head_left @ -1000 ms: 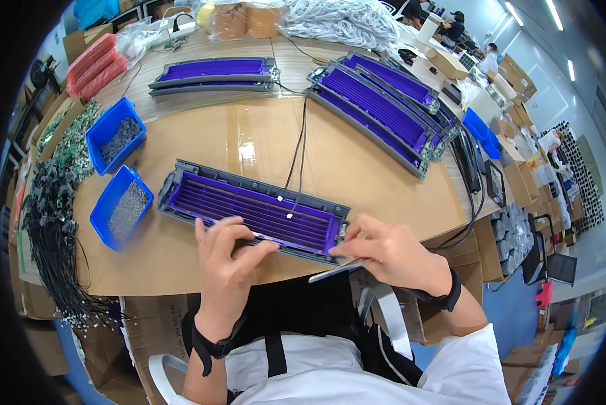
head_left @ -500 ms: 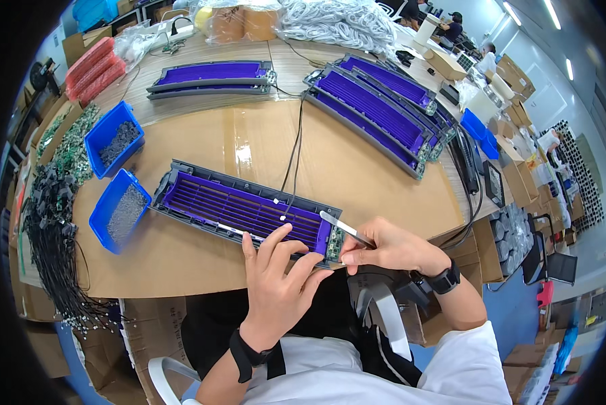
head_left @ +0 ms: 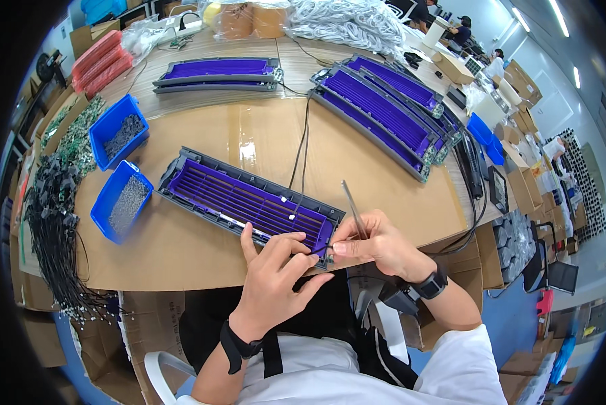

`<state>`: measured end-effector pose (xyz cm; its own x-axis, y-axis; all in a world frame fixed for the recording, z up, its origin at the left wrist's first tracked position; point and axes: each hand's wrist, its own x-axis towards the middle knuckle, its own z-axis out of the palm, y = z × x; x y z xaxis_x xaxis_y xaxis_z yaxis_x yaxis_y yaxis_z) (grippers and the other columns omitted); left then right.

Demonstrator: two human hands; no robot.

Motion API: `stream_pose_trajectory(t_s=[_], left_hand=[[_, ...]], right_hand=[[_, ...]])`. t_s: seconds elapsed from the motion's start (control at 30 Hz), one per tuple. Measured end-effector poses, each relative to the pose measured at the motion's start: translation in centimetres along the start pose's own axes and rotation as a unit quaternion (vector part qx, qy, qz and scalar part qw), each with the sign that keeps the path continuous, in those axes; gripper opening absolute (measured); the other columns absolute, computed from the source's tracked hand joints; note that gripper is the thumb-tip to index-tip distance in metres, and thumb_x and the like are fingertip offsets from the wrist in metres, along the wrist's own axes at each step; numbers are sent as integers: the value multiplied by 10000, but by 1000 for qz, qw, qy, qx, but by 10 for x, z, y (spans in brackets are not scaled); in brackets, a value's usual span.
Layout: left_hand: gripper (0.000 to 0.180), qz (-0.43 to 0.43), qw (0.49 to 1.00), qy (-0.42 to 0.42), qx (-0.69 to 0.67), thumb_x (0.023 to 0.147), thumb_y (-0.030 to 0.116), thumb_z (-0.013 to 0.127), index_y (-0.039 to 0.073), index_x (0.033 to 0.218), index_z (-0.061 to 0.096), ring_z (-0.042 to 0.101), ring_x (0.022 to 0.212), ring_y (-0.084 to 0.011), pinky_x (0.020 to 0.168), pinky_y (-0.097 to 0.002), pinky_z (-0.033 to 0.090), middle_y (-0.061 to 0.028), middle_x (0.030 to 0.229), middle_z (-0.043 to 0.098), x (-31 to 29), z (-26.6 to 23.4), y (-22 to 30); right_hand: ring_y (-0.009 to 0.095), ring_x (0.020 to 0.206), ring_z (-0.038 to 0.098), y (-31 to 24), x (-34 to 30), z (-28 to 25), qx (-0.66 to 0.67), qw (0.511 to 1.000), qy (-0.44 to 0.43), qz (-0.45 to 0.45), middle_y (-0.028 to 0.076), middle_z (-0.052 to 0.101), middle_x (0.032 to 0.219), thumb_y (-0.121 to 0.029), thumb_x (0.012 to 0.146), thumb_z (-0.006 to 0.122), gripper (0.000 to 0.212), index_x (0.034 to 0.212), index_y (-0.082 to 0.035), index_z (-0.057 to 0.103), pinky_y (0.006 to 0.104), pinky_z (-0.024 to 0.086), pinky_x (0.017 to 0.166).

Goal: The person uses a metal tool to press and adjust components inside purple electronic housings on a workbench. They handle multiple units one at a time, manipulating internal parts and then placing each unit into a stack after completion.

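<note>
A long dark grey frame with a purple slatted insert (head_left: 242, 196) lies slantwise on the cardboard sheet before me. My left hand (head_left: 279, 270) has its fingers spread, their tips resting on the near edge of this frame by its right end. My right hand (head_left: 384, 246) holds metal tweezers (head_left: 354, 209), their tips pointing up and away from the frame. Its thumb and forefinger pinch at the frame's right end, beside a short black wire; what lies between them is too small to make out. Two thin black cables with white plugs (head_left: 292, 217) hang onto the slats.
Blue bins (head_left: 118, 202) of small parts stand at left, beside bundled black cables (head_left: 53, 223) and green circuit boards (head_left: 80, 148). More purple-slatted frames (head_left: 377, 115) are stacked at the back. A cardboard sheet (head_left: 215, 128) covers the table; cartons and a black chair (head_left: 559, 277) stand at right.
My right hand has moved left onto the frame's end, now covering much of its green circuit board. The tweezers have swung from pointing left over the frame to pointing upward. My left hand stays on the edge.
</note>
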<state>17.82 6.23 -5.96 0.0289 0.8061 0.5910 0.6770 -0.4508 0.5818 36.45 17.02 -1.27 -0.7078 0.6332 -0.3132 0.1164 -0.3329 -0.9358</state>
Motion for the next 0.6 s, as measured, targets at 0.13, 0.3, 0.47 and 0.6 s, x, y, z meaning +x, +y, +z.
stream_pose_trajectory(t_s=[0.13,0.3,0.47,0.6], left_hand=[[296,-8,1000,-8,12,714,195,838,110,884,611,627,1002,-225,1100,-672,103,-18,924,603,3,0,0],[298,1,999,-35,12,714,197,831,111,882,601,616,977,-210,1099,-696,82,-15,953,602,9,-2,1],[279,19,996,-90,-21,714,174,823,105,860,596,604,979,-207,1098,-733,37,-5,971,595,12,-12,-6],[276,20,996,-69,-47,702,134,836,93,849,607,606,978,-207,1121,-721,46,-8,964,588,7,-20,-14]], right_hand=[[95,749,617,-3,-6,4,-65,998,3,-9,51,690,783,-55,857,738,84,885,19,713,242,481,716],[89,710,581,-7,-11,4,-199,979,-37,-1,28,658,752,-35,846,736,62,868,8,696,256,462,680],[73,686,530,-13,-8,9,-284,957,-49,27,8,622,759,14,831,729,55,856,1,683,252,418,634],[75,681,510,-8,-5,16,-221,969,6,-108,4,573,785,43,814,723,65,839,4,678,255,402,609]])
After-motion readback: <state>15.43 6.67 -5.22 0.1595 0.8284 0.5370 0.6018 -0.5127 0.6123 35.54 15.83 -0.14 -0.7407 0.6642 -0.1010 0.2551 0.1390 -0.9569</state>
